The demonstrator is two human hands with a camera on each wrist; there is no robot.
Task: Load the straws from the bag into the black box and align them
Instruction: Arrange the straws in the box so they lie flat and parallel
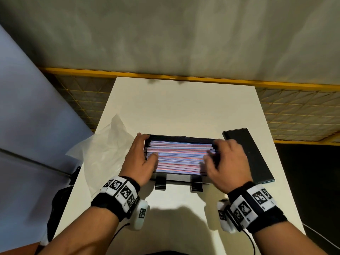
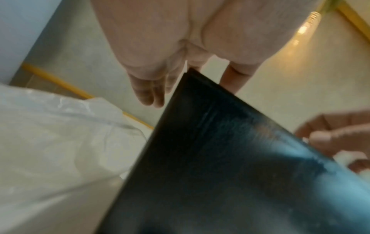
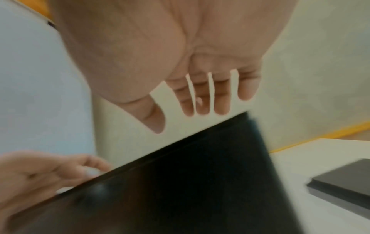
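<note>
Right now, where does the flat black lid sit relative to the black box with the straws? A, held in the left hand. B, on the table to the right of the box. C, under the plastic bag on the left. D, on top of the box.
B: the flat black lid lies on the table just right of the black box, beyond the right hand.

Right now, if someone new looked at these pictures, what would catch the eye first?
First, the pink, blue and white straws that fill the open black box in the middle of the white table, with the left hand and right hand at its two ends. Next, the crumpled clear bag lying left of the box, and a flat black lid to its right.
</note>
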